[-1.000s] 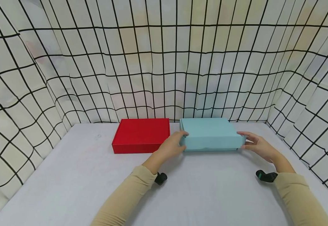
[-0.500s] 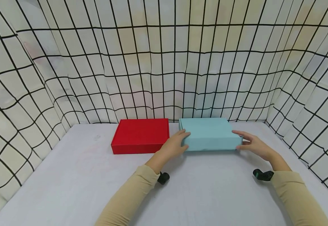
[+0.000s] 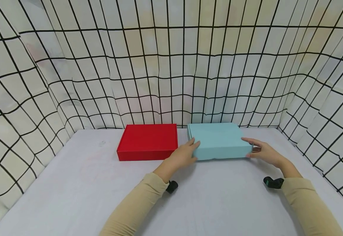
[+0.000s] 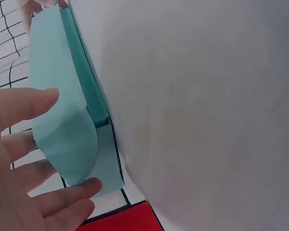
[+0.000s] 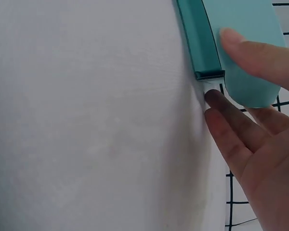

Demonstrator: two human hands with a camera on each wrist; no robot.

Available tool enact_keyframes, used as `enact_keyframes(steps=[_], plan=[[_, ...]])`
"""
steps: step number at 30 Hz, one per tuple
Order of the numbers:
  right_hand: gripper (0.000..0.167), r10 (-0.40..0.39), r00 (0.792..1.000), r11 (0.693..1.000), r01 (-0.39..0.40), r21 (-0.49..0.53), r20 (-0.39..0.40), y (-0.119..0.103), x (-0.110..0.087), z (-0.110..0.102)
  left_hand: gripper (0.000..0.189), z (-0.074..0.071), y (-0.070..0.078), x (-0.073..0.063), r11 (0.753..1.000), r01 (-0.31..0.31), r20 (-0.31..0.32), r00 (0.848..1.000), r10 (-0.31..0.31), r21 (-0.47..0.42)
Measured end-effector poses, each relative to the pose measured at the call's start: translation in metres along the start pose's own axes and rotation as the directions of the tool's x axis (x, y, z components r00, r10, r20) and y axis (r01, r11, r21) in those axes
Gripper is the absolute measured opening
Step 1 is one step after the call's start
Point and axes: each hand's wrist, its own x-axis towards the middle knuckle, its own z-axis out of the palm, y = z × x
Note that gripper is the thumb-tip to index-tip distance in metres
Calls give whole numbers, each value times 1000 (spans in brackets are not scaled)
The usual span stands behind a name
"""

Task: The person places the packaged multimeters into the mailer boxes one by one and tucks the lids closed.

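A light blue cardboard box (image 3: 218,136) lies near the back of the table, its hinged lid a little raised. In both wrist views a gap shows between the lid's front panel (image 4: 62,72) and the darker teal inside. At the box's left front corner my left hand (image 3: 183,155) holds the lid, thumb at the front panel and fingers about the side flap (image 4: 79,154). My right hand (image 3: 267,153) grips the right front corner; its thumb (image 5: 233,37) presses the front panel, with some fingers behind the flap (image 5: 253,91).
A closed red box (image 3: 148,141) lies just left of the blue one, close to my left hand. White cloth covers the table (image 3: 212,203). A white curtain with black grid lines (image 3: 177,65) stands behind and at both sides.
My right hand has moved slightly left, in against the box's right corner. The right flap that stuck out has drawn inward. The lid's front edge now sits slightly lower and nearer.
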Motion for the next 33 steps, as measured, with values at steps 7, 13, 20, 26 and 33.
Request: enact_keyframes(steps=[7,13,20,26,33], plan=[[74,16,1000,1000,-16,-3,-5,2,4,2,75,3,3,-1,998,11,44,999,-13,55],[79,49,999,999,-49,9,-4,4,6,-2,78,2,7,2,998,13,65,998,-16,58],[79,69,998,997,-69,-44,-8,3,10,-1,81,3,5,2,994,31,101,994,-41,101],[81,59,998,995,-59,-74,-2,1,11,0,77,-3,6,0,994,16,80,996,-25,110],[95,61,995,998,-58,-39,75,-3,5,1,69,-6,12,-1,994,17,61,998,-24,104]])
